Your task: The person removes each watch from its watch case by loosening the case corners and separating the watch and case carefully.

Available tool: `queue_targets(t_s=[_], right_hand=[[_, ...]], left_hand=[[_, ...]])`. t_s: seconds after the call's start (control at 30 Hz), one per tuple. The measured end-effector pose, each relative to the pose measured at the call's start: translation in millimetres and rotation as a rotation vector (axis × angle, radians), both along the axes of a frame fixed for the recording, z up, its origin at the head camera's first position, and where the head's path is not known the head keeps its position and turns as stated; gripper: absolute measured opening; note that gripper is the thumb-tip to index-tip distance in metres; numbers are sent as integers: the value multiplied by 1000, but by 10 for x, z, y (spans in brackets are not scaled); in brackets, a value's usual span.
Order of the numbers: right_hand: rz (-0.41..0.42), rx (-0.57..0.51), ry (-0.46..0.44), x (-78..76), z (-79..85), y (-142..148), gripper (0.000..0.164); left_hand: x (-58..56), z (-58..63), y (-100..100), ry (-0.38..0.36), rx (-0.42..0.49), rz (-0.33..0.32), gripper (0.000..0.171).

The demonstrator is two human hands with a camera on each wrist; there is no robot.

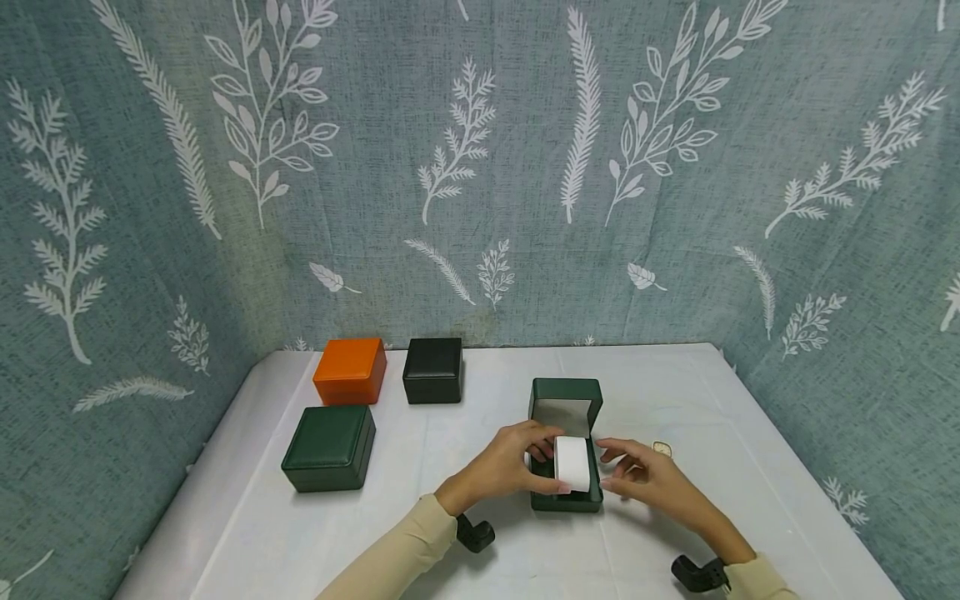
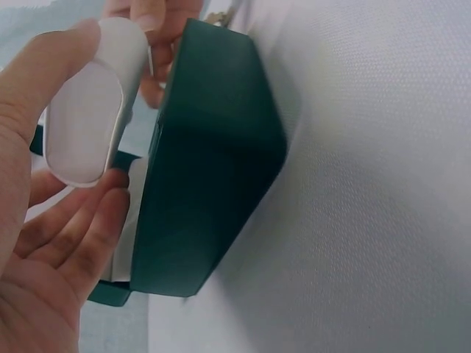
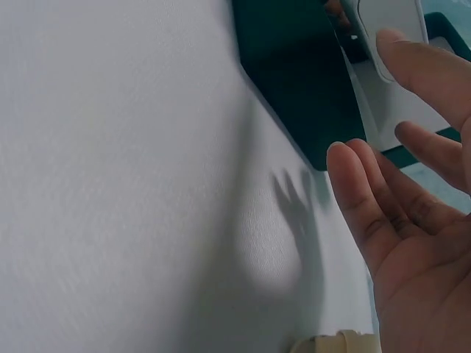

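Dark-green hinged box has its lid up already, but AFAICT white rounded cushion isn't fully seated: L hand grip's pinching it, R hand grip's spread, w/ nothing held.

wht tbl w/ 4 boxes

Passable over the table between the closed green box and the left hand. Blocked behind the white cushion by the raised lid, rightward by the right hand.
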State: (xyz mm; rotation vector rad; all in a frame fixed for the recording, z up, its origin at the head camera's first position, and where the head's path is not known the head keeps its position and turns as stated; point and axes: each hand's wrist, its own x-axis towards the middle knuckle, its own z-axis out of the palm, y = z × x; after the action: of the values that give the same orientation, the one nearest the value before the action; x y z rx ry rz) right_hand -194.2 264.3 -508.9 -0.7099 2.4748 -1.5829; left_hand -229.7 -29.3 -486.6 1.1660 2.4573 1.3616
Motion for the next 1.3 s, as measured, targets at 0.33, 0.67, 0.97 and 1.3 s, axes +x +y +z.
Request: queue_targets(t_s=[0.33, 0.67, 0.97, 1.3], right_hand=[[-4, 19, 1, -19, -33, -70, 58], [-8, 73, 47, -23, -87, -78, 60], [-2, 51, 72, -15, -119, -83, 55], [-7, 56, 22, -17, -107, -80, 58]], left_hand=[[-7, -24, 6, 19, -6, 7, 73], [-11, -30, -4, 103, -99, 46, 75], [-25, -116, -3, 142, -177, 78, 75], [-28, -119, -22, 158, -218, 97, 71]])
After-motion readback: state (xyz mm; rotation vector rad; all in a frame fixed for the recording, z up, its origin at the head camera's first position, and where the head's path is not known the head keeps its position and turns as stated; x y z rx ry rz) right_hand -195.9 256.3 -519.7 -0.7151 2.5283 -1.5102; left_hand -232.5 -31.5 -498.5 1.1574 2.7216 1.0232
